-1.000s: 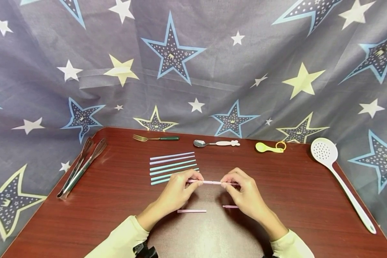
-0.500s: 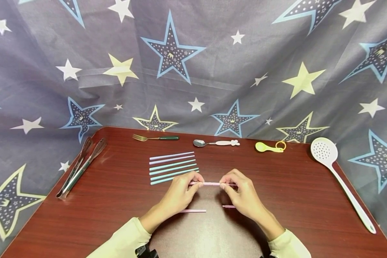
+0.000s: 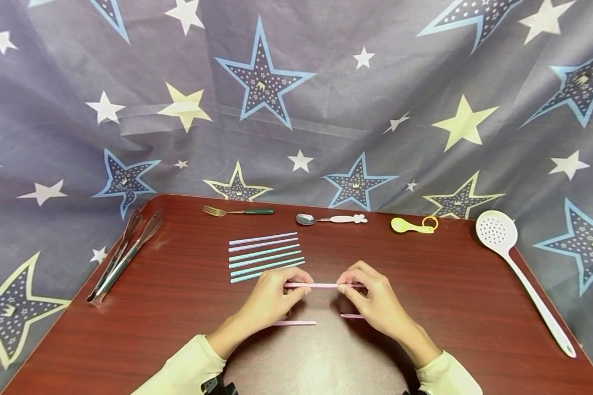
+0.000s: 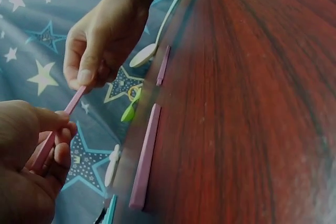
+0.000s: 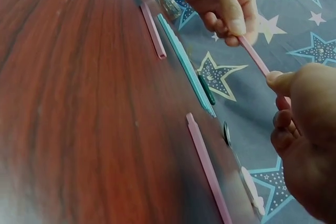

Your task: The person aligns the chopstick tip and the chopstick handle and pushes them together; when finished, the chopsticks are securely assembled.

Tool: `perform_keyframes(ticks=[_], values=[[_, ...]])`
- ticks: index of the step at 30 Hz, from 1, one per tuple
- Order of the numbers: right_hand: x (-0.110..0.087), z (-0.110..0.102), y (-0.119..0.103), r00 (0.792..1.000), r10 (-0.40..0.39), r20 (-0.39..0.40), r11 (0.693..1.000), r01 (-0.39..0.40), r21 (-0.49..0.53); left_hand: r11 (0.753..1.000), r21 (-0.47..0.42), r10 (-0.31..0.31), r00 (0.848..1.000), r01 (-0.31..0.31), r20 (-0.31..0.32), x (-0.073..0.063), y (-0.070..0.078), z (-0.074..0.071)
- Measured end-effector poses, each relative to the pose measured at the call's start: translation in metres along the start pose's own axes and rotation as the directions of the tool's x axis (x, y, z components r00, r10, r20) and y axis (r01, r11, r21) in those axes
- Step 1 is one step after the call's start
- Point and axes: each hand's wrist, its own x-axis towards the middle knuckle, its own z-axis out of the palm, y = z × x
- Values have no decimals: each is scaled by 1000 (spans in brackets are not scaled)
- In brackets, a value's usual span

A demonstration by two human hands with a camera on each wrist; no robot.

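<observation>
A pink chopstick (image 3: 323, 285) is held level above the table between both hands. My left hand (image 3: 272, 293) pinches its left part between thumb and fingers. The thumb and fingertips of my right hand (image 3: 373, 296) grip the right part. In the left wrist view the chopstick (image 4: 73, 102) runs from one hand to the other. Below the hands lie two shorter pink pieces. The left piece (image 3: 296, 323) is partly hidden by the left hand in the head view; the right piece (image 5: 207, 171) has a narrower stub at one end and is partly behind the right hand.
Several purple and turquoise chopsticks (image 3: 264, 255) lie in a row behind the left hand. Along the back are a fork (image 3: 247, 212), a spoon (image 3: 343, 219) and a yellow measuring spoon (image 3: 410, 226). Tongs (image 3: 123, 263) lie far left, a white skimmer (image 3: 524, 274) far right. A star-patterned cloth (image 3: 326, 109) hangs behind.
Both hands have come slightly nearer with the pink chopstick. The left fingers have shifted their hold, so more of the stick's left end shows. The loose pieces have stayed put.
</observation>
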Motion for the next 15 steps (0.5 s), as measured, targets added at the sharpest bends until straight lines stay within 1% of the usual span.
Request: perform_keyframes(ticks=[3,6,9,12,15], values=[[-1,-2,2,1000,-2,7,1000,2,3,999,-16,-47,999,47,8,-4,-3,-4],[-3,-3,3,1000,-9,8,1000,9,14,994,-52,-97,995,99,35,-9,-6,-10],[-5,-5,5,1000,-13,8,999,13,39,989,-81,-122,991,127,60,-14,-9,-17],[-9,-8,6,1000,-4,5,999,4,50,988,-73,-130,990,133,50,-19,-14,-24],[-14,-13,8,1000,30,8,999,-30,42,990,-36,-138,990,138,13,-25,-19,-32]])
